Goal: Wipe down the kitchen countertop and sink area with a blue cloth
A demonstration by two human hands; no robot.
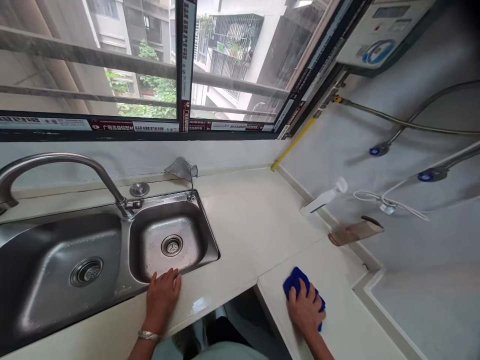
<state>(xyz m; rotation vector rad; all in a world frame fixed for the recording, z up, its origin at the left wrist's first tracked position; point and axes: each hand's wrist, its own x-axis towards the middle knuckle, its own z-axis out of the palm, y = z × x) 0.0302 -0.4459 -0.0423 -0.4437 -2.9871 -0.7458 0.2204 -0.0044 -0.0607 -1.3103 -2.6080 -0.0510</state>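
Note:
My right hand (pixel 306 311) presses a folded dark blue cloth (pixel 295 278) onto the right arm of the pale countertop (pixel 247 220), its fingers bent over the cloth. Part of the cloth is hidden under the palm. My left hand (pixel 162 296) lies on the counter's front strip, fingers stretched out and their tips at the front rim of the double steel sink (pixel 212 256). Nothing is in that hand, and a metal band (pixel 149 335) circles its wrist. Water drops show in the smaller basin.
A curved faucet (pixel 71 158) arches over the sink. Behind stand a drain plug (pixel 139 189) and a grey mesh strainer (pixel 183 168). Along the right wall are a white bottle (pixel 323 199), a brownish clear container (pixel 354 232) and a yellow pipe (pixel 294 144). The counter turns a corner.

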